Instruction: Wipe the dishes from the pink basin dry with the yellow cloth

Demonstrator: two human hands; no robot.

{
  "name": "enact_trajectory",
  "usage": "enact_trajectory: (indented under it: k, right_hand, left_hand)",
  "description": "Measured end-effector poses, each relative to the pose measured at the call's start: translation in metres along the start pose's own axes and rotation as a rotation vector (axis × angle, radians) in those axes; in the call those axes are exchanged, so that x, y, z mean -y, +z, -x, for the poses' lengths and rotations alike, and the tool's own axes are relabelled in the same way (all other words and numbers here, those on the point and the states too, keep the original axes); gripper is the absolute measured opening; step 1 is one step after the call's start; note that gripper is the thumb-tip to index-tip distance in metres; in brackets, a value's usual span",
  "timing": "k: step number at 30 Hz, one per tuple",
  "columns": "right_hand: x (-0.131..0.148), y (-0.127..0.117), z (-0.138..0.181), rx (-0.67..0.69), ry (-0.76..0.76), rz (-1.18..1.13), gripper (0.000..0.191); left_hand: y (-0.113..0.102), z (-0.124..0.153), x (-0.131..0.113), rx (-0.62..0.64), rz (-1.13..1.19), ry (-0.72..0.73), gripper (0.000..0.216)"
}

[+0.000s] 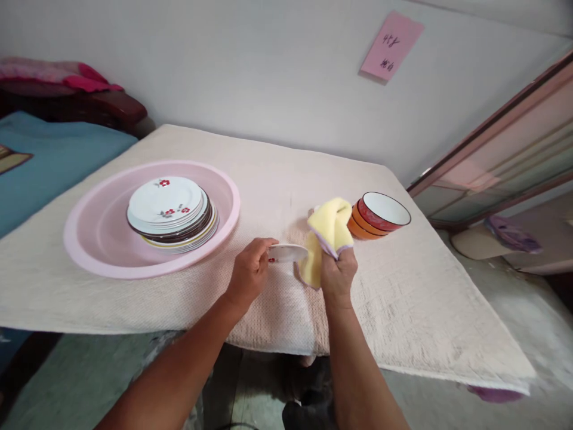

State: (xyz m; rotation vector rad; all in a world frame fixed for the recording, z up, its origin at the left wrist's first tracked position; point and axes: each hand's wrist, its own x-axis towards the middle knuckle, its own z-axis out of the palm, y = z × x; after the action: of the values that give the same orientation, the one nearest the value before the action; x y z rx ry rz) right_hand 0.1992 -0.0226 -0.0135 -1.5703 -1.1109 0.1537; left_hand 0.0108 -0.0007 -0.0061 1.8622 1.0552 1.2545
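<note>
My left hand [250, 269] grips the left edge of a small white plate [289, 252] with a red flower print, tilted so that it shows almost edge-on above the table. In my right hand [340, 273] is a yellow cloth [332, 224] with a purple edge, bunched up and hanging down. The cloth meets the plate's right end and hides it. To the left, a pink basin [96, 221] holds a stack of plates [168, 200], the top ones white with red flowers. Stacked bowls [380, 212], red above orange, stand right of the cloth.
A cream quilted cover [421, 298] lies over the table. Behind it rises a white wall with a pink handwritten note [391, 46]. A blue-covered surface [58, 155] borders the left side. A bin [474, 242] stands on the floor at right.
</note>
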Motion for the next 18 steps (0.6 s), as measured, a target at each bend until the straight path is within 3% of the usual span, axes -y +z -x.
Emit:
enact_trajectory:
  k: [4, 7, 9, 13, 16, 18]
  right_hand:
    - [0.017, -0.001, 0.01, 0.351, -0.314, -0.076, 0.039]
    - [0.022, 0.003, 0.014, 0.458, -0.353, -0.072, 0.041]
    - [0.017, 0.006, 0.014, 0.426, -0.245, -0.102, 0.038]
    - [-0.004, 0.013, 0.016, 0.374, 0.18, -0.321, 0.039]
    - [-0.008, 0.022, 0.027, 0.411, 0.456, -0.588, 0.043]
    - [-0.001, 0.028, 0.036, 0.461, 0.583, -0.764, 0.045]
  left_hand:
    - [0.006, 0.006, 0.01, 0.006, -0.015, -0.012, 0.024]
    - [0.007, 0.007, 0.016, -0.037, -0.03, 0.006, 0.019]
    - [0.006, 0.005, 0.014, -0.036, -0.026, 0.033, 0.019]
    - [0.007, 0.0, 0.001, -0.14, 0.136, -0.059, 0.019]
    - [0.014, -0.002, -0.007, -0.299, 0.422, -0.216, 0.019]
    - [0.02, -0.004, -0.009, -0.341, 0.656, -0.303, 0.019]
